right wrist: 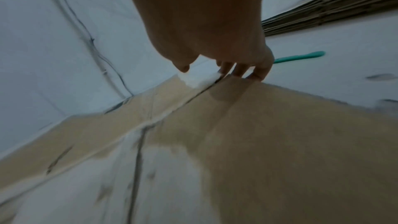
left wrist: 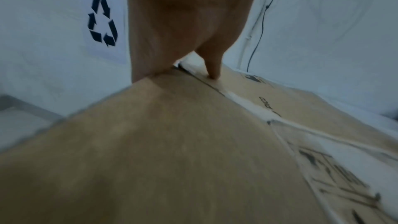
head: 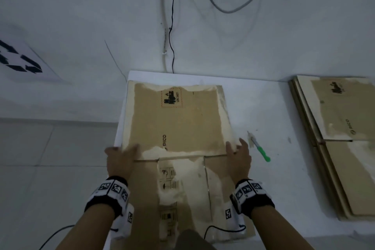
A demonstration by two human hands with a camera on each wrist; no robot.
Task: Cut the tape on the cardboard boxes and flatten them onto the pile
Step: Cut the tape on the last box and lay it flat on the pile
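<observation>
Two hands are set on one flattened cardboard box, which lies on the white table at centre, running from 12 o'clock down to 6 o'clock. A pile of flattened boxes is stacked well apart at 3 o'clock. The box's main panel is grasped at its near corners. At 8 o'clock the left hand is wrapped over the side edge, thumb laid on top at the flap seam, fingers hidden beneath. At 4 o'clock the right hand is curled over the opposite edge, fingers pressed together, thumb apart. A green-handled cutter is left just beside the right hand.

Judged step: lifting the sheet for transfer to the pile. Both edges should be raised evenly so the loose near flaps are not dragged, the cutter should be cleared, and the sheet squared on the stack.
</observation>
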